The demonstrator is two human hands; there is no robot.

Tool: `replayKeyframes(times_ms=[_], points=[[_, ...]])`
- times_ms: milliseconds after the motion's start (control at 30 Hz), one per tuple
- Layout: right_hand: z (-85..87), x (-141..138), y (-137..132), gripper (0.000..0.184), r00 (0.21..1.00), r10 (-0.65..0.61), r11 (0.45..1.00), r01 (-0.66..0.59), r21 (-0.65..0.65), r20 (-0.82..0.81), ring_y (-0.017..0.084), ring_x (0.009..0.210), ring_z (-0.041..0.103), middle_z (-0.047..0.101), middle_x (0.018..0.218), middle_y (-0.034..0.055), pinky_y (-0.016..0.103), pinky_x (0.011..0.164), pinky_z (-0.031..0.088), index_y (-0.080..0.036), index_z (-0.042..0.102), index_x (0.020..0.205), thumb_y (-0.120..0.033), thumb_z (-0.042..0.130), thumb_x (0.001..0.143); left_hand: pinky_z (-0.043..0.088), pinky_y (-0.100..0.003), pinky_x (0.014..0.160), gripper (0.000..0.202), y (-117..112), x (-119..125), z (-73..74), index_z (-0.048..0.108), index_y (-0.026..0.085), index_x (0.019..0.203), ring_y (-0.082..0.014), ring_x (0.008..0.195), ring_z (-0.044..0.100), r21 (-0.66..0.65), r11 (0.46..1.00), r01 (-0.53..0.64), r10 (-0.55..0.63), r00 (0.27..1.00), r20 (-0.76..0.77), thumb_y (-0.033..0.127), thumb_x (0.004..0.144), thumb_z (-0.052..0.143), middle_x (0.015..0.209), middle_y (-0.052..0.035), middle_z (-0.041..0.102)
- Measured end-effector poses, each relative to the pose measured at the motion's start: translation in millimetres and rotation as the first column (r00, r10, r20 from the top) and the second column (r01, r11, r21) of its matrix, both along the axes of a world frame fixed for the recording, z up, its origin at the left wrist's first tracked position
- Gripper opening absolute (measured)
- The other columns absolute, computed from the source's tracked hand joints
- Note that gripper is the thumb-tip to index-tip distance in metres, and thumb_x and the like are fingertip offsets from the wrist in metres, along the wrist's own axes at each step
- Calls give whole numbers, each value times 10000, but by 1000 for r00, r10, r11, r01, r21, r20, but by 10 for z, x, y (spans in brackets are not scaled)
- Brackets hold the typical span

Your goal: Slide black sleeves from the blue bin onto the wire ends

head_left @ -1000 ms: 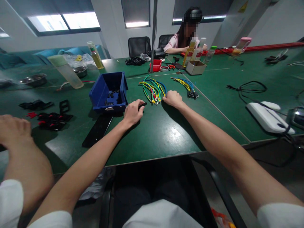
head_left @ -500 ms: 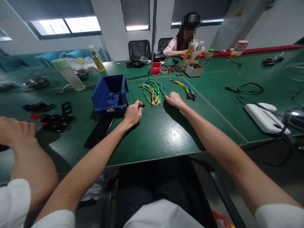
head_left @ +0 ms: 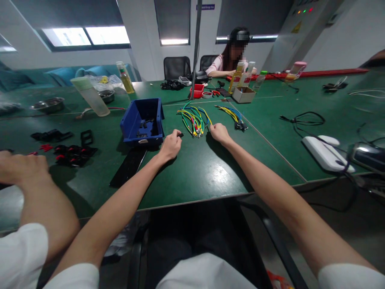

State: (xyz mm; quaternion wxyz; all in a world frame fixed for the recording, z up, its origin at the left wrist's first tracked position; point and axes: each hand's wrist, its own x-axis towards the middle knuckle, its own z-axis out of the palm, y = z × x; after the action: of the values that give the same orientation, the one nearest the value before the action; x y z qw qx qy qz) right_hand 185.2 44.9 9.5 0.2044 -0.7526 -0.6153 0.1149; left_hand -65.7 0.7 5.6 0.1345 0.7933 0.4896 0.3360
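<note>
My left hand (head_left: pixel 170 145) rests on the green table (head_left: pixel 198 168), fingers curled round a small black part (head_left: pixel 179 135) that sticks out past the thumb. My right hand (head_left: pixel 220 133) lies closed beside a bundle of yellow, green and blue wires (head_left: pixel 194 119), its fingertips at the bundle's near end; what it pinches is hidden. A blue bin (head_left: pixel 143 121) holding small black parts stands just left of my left hand.
A second wire bundle (head_left: pixel 232 115) lies right of my right hand. A black flat strip (head_left: pixel 128 166) lies before the bin. Black and red parts (head_left: pixel 73 152) sit at left, by another person's arm (head_left: pixel 36 196). A person sits at the far side. A white device (head_left: pixel 326 152) and cables are at right.
The view has tilted up slightly, so everything sits lower in the frame. My right hand has drawn a little off the wire bundle's end. My left hand keeps its grip.
</note>
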Motion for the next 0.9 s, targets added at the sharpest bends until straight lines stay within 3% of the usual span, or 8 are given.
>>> replayKeyframes(times_ms=[167, 267, 400, 567, 733, 900], points=[[-41, -10, -38, 420, 999, 6, 999, -4, 42, -45, 226, 788, 622, 695, 873, 167, 280, 693, 394, -139, 661, 797, -368, 334, 928, 477, -349, 799, 260, -31, -11, 33, 546, 175, 1052, -238, 856, 650, 5, 1000, 12, -12, 999, -31, 336, 966, 360, 902, -99, 670], [-67, 1, -53, 391, 977, -39, 997, 53, 64, -211, 173, 652, 545, 629, 706, 79, 257, 624, 370, -166, 602, 706, -396, 366, 916, 467, -332, 758, 334, -47, -14, 46, 561, 188, 1001, -226, 802, 639, 13, 999, 37, -36, 999, -28, 402, 990, 304, 844, -78, 655], [-92, 11, -68, 347, 886, -52, 990, 108, 96, -460, 124, 535, 413, 486, 568, -14, 240, 542, 333, -188, 527, 659, -438, 439, 883, 453, -315, 741, 329, -42, -11, 35, 557, 190, 1016, -216, 798, 628, 22, 999, 37, -37, 999, -27, 388, 995, 294, 847, -71, 650], [-108, 5, -129, 367, 784, 61, 971, 96, 218, -618, 108, 524, 397, 453, 570, -37, 220, 502, 325, -200, 482, 668, -504, 477, 874, 444, -308, 731, 302, -29, -9, 11, 559, 193, 1031, -216, 800, 625, 35, 999, 22, -21, 999, -34, 373, 992, 319, 865, -72, 653], [-129, -27, -198, 344, 633, 228, 951, 17, 308, -739, 79, 469, 389, 455, 566, -55, 202, 459, 301, -196, 491, 724, -511, 560, 844, 442, -299, 722, 274, -22, -7, 10, 584, 196, 1004, -209, 793, 625, 33, 999, -1, 3, 999, -36, 352, 982, 359, 864, -67, 662], [-134, -39, -226, 355, 589, 272, 939, 13, 345, -761, 68, 468, 436, 497, 587, -45, 190, 434, 301, -192, 496, 733, -516, 609, 826, 446, -305, 733, 253, -11, 6, 0, 607, 199, 985, -217, 806, 632, 29, 999, -21, 22, 998, -55, 342, 970, 400, 855, -68, 674]])
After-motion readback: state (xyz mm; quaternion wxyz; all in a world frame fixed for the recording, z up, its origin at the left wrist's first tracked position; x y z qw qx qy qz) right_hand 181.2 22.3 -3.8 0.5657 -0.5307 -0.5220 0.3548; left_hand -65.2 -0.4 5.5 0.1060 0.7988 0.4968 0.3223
